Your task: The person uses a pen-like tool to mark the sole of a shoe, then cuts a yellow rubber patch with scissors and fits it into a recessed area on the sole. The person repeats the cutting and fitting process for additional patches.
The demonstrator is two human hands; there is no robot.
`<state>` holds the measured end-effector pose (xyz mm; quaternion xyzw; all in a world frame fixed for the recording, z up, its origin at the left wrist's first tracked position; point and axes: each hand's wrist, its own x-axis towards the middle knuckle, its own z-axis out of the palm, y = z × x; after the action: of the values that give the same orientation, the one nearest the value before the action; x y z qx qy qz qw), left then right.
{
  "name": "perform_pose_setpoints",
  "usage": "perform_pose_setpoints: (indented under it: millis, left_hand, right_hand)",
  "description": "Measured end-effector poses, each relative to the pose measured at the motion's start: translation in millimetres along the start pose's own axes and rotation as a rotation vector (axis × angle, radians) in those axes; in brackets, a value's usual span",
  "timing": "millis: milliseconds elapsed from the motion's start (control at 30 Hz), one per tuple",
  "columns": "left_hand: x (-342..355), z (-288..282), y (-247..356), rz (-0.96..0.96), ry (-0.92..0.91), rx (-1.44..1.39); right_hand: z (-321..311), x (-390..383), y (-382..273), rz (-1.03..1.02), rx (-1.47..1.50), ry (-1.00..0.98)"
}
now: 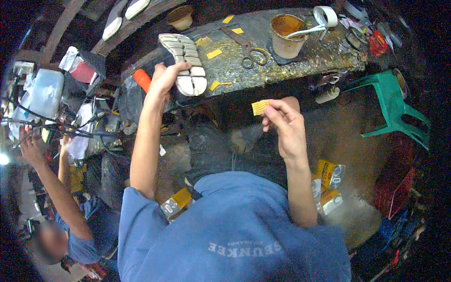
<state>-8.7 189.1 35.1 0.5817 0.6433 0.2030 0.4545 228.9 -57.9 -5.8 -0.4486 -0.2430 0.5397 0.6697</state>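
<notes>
My left hand (165,79) grips a white shoe sole (186,61) by its edge, over the near left part of the worn workbench (225,75). The sole's segmented tread faces up, crossed by dark grooves. In front of the bench, my right hand (285,120) pinches a small yellow piece (260,108) with a wavy pattern between thumb and fingers. More small yellow pieces (214,54) lie on the bench beside the sole. Scissors (246,51) with dark blades rest open behind them. An orange cylindrical handle (142,81) sticks out left of my left hand.
A glue-stained tub (286,40) holds a white-handled tool, with a roll of white tape (325,16) behind it. A green plastic chair (390,103) stands at right. On the left, another person's arm (61,197) reaches among cables (56,124). Yellow packages (329,181) lie below.
</notes>
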Motion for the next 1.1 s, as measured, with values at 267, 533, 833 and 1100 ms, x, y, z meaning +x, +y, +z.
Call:
perform_pose_setpoints:
  millis: [267, 533, 833, 1100]
  left_hand:
    - [-123, 33, -18, 0.314, 0.102, -0.819]
    - [-160, 58, -24, 0.456, 0.116, -0.982]
    - [-161, 58, -33, 0.514, 0.082, -0.955]
    - [-162, 59, -30, 0.519, 0.049, -0.971]
  right_hand:
    - [37, -15, -24, 0.005, 0.019, -0.028]
    - [75, -20, -27, -0.112, -0.204, -0.037]
    - [84, -12, -30, -0.107, -0.324, -0.014]
    - [84, -14, -29, -0.257, -0.593, 0.003]
